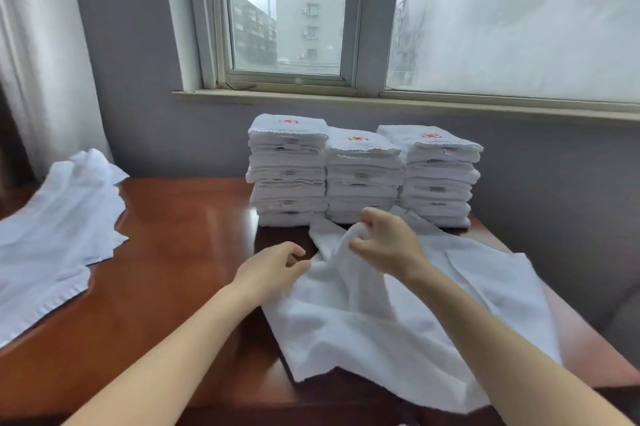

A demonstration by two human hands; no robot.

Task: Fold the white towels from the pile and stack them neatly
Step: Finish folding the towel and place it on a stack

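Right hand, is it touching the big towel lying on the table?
Touching. The head view shows the right hand with its fingers curled round a bunched-up fold of the towel.

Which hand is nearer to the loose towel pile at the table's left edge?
Left. The left hand is well right of the loose towel pile; the right hand, gripping the spread towel, lies farther right.

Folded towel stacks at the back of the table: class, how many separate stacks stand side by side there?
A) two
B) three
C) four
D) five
B: the left stack, the middle stack and the right stack stand in one row on the table below the window, and there are no others.
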